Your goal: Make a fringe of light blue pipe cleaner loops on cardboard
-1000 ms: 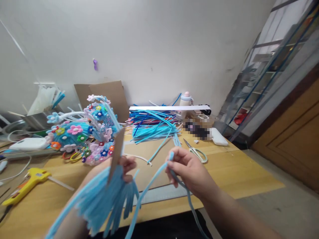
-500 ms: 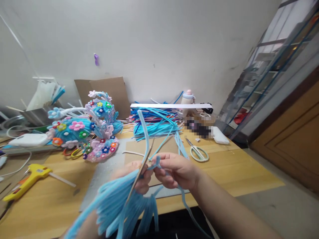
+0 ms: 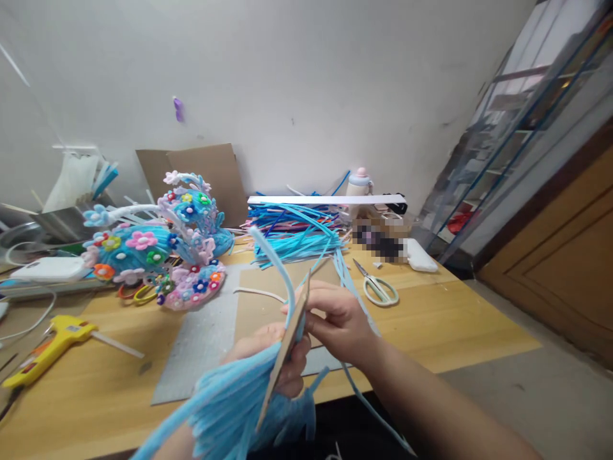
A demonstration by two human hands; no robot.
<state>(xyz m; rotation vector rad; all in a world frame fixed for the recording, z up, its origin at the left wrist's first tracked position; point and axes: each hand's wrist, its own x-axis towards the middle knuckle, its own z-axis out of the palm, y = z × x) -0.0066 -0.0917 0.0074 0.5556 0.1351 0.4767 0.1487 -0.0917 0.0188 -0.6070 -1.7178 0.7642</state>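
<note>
A thick bundle of light blue fuzzy stems (image 3: 234, 399) fans out at the bottom centre, with a thin piece of brown cardboard (image 3: 283, 358) seen nearly edge-on against it. My left hand (image 3: 290, 364) is wrapped round the bundle and cardboard, partly hidden behind them. My right hand (image 3: 338, 319) is closed at the cardboard's far side, its fingertips pressed by the blue stems; what they pinch is hidden. One blue stem (image 3: 275, 259) sticks up above my left hand, and another (image 3: 368, 406) hangs below my right wrist.
Flower-covered blue pieces (image 3: 134, 249) stand at the left behind a yellow glue gun (image 3: 48, 348). Green-handled scissors (image 3: 380, 291) lie on the right of the wooden table (image 3: 460, 319). Piled stems (image 3: 292, 246) lie at the back, near a bottle (image 3: 359, 182) and cardboard sheet (image 3: 201, 176).
The cardboard has turned to show more of its face. My right hand has moved behind its edge, and the short blue end between my fingers is now hidden. The view has shifted slightly.
</note>
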